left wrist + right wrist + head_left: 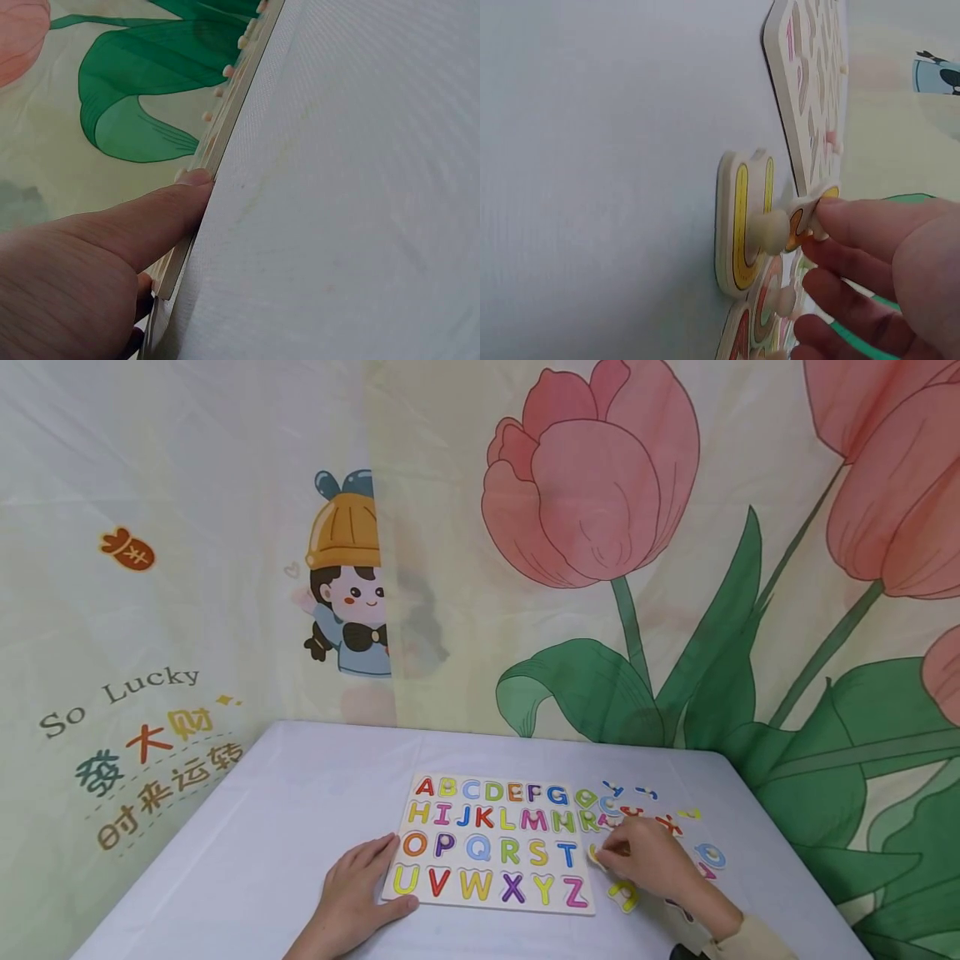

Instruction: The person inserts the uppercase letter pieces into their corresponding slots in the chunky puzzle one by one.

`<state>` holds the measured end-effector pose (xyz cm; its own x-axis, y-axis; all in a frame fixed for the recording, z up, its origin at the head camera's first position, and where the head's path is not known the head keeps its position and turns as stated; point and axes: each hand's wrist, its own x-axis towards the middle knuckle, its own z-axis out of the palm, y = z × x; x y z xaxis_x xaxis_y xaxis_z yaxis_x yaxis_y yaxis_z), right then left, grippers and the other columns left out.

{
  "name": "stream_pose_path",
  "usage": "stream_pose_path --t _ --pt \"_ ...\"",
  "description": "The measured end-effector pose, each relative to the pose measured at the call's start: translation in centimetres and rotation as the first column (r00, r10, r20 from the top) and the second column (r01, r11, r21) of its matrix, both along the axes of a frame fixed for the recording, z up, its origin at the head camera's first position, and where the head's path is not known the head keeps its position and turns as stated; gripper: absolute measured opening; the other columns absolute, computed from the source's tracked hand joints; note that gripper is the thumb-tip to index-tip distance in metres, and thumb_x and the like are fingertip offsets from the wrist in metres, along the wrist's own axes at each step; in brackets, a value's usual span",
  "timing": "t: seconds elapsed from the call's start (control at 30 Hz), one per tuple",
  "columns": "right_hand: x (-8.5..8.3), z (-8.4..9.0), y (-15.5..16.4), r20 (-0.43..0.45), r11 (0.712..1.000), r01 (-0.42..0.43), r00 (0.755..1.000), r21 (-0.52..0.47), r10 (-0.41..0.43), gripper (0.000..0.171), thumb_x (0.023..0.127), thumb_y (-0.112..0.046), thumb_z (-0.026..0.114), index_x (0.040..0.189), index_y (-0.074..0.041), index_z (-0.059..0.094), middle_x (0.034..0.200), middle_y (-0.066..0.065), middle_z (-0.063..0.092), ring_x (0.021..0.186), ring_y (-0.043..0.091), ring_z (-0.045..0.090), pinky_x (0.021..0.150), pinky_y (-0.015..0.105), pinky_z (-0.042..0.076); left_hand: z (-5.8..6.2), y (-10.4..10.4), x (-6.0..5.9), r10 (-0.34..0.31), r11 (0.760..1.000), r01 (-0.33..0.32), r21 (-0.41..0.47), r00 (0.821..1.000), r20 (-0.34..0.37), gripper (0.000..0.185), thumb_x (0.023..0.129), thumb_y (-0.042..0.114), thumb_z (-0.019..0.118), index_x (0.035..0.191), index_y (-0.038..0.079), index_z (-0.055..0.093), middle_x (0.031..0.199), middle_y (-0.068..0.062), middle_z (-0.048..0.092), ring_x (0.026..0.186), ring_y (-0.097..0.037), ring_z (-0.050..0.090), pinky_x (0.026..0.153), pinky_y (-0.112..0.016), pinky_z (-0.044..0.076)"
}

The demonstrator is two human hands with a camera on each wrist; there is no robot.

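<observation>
Wooden alphabet board point(491, 843) is laid flat on the white-covered worktop point(247, 827), with loose letter pieces point(667, 822) scattered just beside its right edge. The left hand point(352, 897) is rested flat at the board's near left corner, fingers point(169, 210) extended along the edge. A small orange-marked letter piece point(804, 217) is pinched in the fingers of the right hand point(645, 856), raised above a yellow U-shaped piece point(742, 225) lying near the board's right edge. Judged risk: the thin piece could be dropped from so light a pinch, or neighbouring loose pieces displaced by the wrist.
</observation>
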<state>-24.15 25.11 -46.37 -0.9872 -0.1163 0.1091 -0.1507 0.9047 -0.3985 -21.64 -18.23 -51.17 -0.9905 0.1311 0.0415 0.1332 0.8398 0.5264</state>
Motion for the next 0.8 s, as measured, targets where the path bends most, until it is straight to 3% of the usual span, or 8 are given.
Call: stream_pose_path --t 0.27,0.47,0.6,0.7,0.8 --pt "0.0 -0.2 -0.7 -0.018 0.997 0.051 0.999 0.055 -0.05 0.015 0.084 -0.029 0.092 0.077 -0.023 0.081 0.07 -0.012 0.059 0.072 0.01 0.05 0.062 0.024 0.045 -0.1 0.1 0.0 0.015 1.0 -0.015 0.004 1.0 0.006 0.106 0.077 0.063 0.087 0.16 0.01 0.048 0.163 -0.009 0.047 0.147 -0.039 0.037 0.121 -0.069 0.027" --pt "-0.4 -0.1 0.1 0.008 0.999 -0.007 1.0 0.048 0.007 0.012 0.083 -0.03 0.093 0.085 -0.023 0.083 0.077 -0.014 0.064 0.081 0.011 0.057 0.066 0.025 0.05 0.0 0.2 -0.1 0.023 1.0 -0.023 0.005 1.0 0.019 0.107 0.077 0.065 0.086 0.161 0.011 0.048 0.163 -0.01 0.046 0.148 -0.04 0.036 0.121 -0.07 0.027" --pt "-1.1 0.2 1.6 0.02 0.984 -0.177 0.984 0.029 0.177 0.017 0.085 -0.029 0.092 0.1 -0.024 0.085 0.094 -0.016 0.067 0.092 0.012 0.06 0.073 0.026 0.054 0.1 0.2 -0.1 0.019 1.0 -0.019 0.009 1.0 0.015 0.106 0.077 0.065 0.086 0.16 0.01 0.048 0.163 -0.01 0.046 0.148 -0.04 0.036 0.121 -0.07 0.026" --pt "-1.8 0.5 2.7 0.031 0.943 -0.331 0.943 0.012 0.331 0.022 0.088 -0.028 0.089 0.109 -0.025 0.085 0.101 -0.016 0.065 0.095 0.01 0.057 0.077 0.026 0.054 0.1 0.2 0.0 0.016 1.0 -0.016 0.006 1.0 0.015 0.107 0.077 0.066 0.086 0.16 0.01 0.048 0.163 -0.011 0.046 0.147 -0.04 0.036 0.121 -0.07 0.026" --pt "-2.2 0.8 3.2 0.059 0.915 -0.402 0.913 -0.03 0.403 0.02 0.091 -0.027 0.086 0.111 -0.028 0.085 0.105 -0.015 0.064 0.099 0.009 0.055 0.08 0.026 0.055 0.1 0.2 0.0 0.018 1.0 -0.018 0.008 1.0 0.021 0.107 0.078 0.066 0.086 0.161 0.011 0.048 0.163 -0.01 0.046 0.147 -0.04 0.036 0.121 -0.07 0.026"
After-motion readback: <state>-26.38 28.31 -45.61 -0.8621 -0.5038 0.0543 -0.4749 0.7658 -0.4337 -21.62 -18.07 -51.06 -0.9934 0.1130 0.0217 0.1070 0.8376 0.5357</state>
